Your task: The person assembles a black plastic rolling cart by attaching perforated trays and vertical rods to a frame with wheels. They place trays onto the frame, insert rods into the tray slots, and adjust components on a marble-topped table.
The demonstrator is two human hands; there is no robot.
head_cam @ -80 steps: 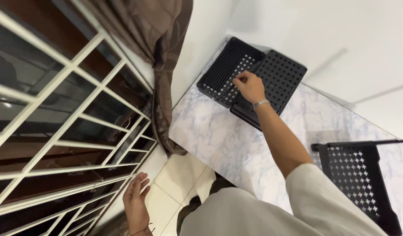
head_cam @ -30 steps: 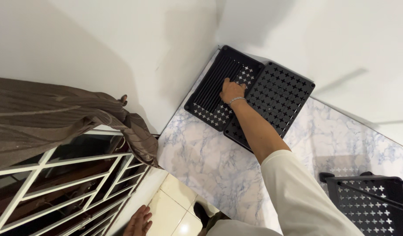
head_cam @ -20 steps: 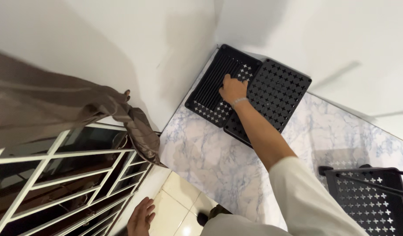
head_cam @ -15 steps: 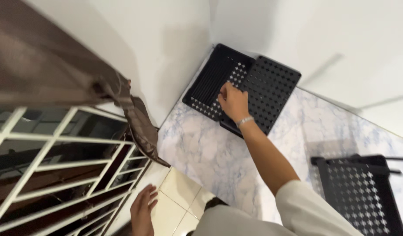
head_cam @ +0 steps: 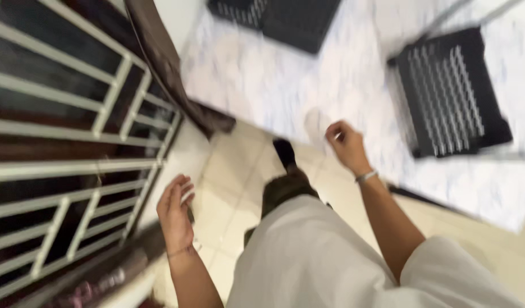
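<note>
I am standing over a marble-patterned mat with my right hand hanging loosely curled above its near edge, fingers bent in toward the palm and, as far as the motion blur lets me judge, gripping nothing. My left hand is hovering open beside the white window grille, fingers spread and slightly bent, also empty. The thing nearest my right hand is a black perforated plastic panel lying flat on the mat to the right, its rows of cut-out holes facing up. I am judging it to be light and rigid, not fragile, with smooth plastic faces that may be a little slippery; the raised rim along its near edge looks like the surest place to grip, with fingers hooked under the border rather than pressed on the holed face. Two more black perforated panels are lying overlapped at the far end of the mat, well apart from both hands. No container is showing anywhere in view. A brown curtain is hanging down between the grille and the mat.
</note>
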